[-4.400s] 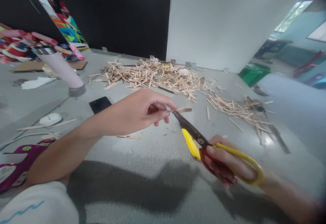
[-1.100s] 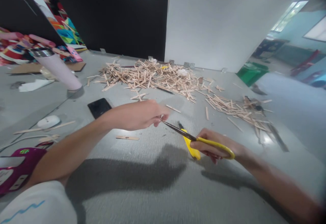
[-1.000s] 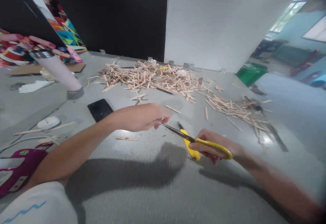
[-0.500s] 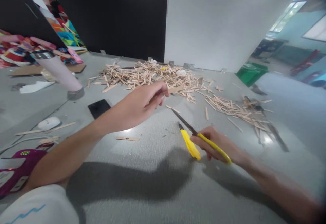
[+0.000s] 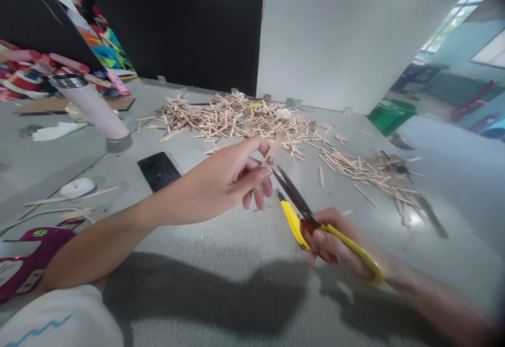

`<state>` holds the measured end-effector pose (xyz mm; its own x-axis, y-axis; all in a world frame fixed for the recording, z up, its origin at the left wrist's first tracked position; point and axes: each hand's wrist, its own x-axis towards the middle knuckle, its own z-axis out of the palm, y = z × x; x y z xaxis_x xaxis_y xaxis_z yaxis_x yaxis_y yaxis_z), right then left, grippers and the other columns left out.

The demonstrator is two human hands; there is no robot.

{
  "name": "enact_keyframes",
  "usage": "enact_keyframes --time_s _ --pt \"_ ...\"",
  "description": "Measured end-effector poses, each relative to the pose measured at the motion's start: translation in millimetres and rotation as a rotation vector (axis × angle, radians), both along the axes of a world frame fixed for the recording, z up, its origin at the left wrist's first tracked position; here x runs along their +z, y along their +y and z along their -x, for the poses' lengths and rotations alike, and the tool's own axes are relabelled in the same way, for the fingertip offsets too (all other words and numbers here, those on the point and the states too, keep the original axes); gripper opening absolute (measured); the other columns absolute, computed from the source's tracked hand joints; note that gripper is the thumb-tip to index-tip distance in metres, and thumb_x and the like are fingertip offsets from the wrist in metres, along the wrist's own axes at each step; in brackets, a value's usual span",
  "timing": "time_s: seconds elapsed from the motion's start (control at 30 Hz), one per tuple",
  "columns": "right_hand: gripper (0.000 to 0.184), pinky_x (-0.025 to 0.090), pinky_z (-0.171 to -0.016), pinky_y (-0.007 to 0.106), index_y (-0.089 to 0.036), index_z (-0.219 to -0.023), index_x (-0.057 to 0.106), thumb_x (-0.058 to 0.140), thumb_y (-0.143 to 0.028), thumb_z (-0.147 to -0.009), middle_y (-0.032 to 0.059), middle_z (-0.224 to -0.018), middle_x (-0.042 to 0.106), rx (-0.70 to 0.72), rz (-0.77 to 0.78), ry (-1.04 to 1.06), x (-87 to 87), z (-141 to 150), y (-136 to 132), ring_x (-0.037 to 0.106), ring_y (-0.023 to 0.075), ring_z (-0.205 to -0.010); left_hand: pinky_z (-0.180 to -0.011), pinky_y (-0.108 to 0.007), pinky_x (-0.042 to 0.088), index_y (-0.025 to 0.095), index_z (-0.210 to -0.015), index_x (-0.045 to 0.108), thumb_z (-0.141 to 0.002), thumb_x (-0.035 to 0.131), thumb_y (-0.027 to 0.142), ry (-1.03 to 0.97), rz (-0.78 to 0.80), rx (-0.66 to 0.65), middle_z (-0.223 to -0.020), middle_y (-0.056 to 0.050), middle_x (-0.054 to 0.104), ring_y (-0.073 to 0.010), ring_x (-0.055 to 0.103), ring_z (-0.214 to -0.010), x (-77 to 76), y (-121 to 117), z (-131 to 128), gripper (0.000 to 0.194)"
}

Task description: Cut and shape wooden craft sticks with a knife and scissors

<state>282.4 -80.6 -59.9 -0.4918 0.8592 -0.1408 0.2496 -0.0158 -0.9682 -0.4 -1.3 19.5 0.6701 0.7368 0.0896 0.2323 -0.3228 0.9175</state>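
Between the thumb and fingers of my left hand (image 5: 240, 176) is a flat wooden craft stick (image 5: 275, 148), tilted up and away from me. My right hand (image 5: 331, 239) grips yellow-handled scissors (image 5: 296, 198) with the blades slightly apart. The blade tips point at the lower end of the stick, close to my left fingertips; whether they touch it I cannot tell. Under and beside the scissors lies a yellow utility knife (image 5: 291, 219) on the grey table (image 5: 205, 268). Behind my left hand spreads a large heap of wooden sticks (image 5: 221, 118).
A dark phone (image 5: 158, 170) lies beside my left forearm. Further left are a white mouse (image 5: 78, 187), a pale tumbler (image 5: 97, 107) and a purple power strip (image 5: 31, 257). More sticks (image 5: 355, 168) are strewn at the right. Black and white panels (image 5: 311, 36) border the table's back.
My left hand has turned, bringing the stick more upright and nearer the scissors. The scissors' blades have parted a little, and my right hand has shifted slightly toward me and right.
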Motion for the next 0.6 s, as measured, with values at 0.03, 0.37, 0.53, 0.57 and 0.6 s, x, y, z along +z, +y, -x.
enact_keyframes --time_s 0.03,0.37,0.53,0.57,0.6 --pt "0.062 0.043 -0.05 0.023 -0.022 -0.076 0.056 0.062 -0.079 -0.1 -0.0042 -0.064 0.045 0.013 0.006 0.013 -0.2 1 0 0.052 0.0119 -0.053 -0.06 -0.023 0.058 0.024 -0.109 0.045 -0.118 0.049 0.03 0.003 -0.007 -0.005 -0.09 -0.001 0.078 -0.0151 0.079 -0.074 -0.6 0 0 0.011" --pt "0.062 0.048 -0.051 0.021 -0.022 -0.075 0.053 0.064 -0.078 -0.099 -0.0068 -0.059 0.039 -0.026 0.102 0.058 -0.6 5 -7 0.047 0.0102 -0.05 -0.065 -0.023 0.062 0.027 -0.119 0.04 -0.116 0.047 0.023 -0.032 -0.017 -0.046 -0.093 0.001 0.079 -0.0163 0.082 -0.082 -10.4 -4 -2 0.009" --pt "0.06 0.051 -0.05 0.02 -0.021 -0.074 0.053 0.065 -0.074 -0.101 -0.0068 -0.058 0.041 -0.014 0.106 0.06 -1.3 5 -7 0.046 0.0093 -0.049 -0.067 -0.026 0.065 0.027 -0.12 0.037 -0.116 0.048 0.025 -0.06 0.007 -0.048 -0.092 -0.001 0.079 -0.0193 0.083 -0.085 -14.0 -8 -5 0.011" --pt "0.059 0.051 -0.05 0.02 -0.021 -0.074 0.053 0.066 -0.072 -0.101 -0.0071 -0.057 0.041 -0.012 0.104 0.065 -2.0 5 -6 0.044 0.0086 -0.048 -0.067 -0.026 0.065 0.027 -0.118 0.037 -0.116 0.048 0.025 -0.072 0.017 -0.048 -0.092 -0.001 0.08 -0.0195 0.083 -0.085 -14.7 -8 -6 0.012" --pt "0.058 0.051 -0.05 0.019 -0.021 -0.074 0.054 0.067 -0.071 -0.101 -0.0074 -0.058 0.041 -0.009 0.099 0.07 -3.0 5 -6 0.042 0.0078 -0.047 -0.066 -0.026 0.065 0.027 -0.117 0.036 -0.116 0.047 0.024 -0.087 0.031 -0.051 -0.092 -0.002 0.08 -0.0196 0.083 -0.084 -15.4 -9 -7 0.012"
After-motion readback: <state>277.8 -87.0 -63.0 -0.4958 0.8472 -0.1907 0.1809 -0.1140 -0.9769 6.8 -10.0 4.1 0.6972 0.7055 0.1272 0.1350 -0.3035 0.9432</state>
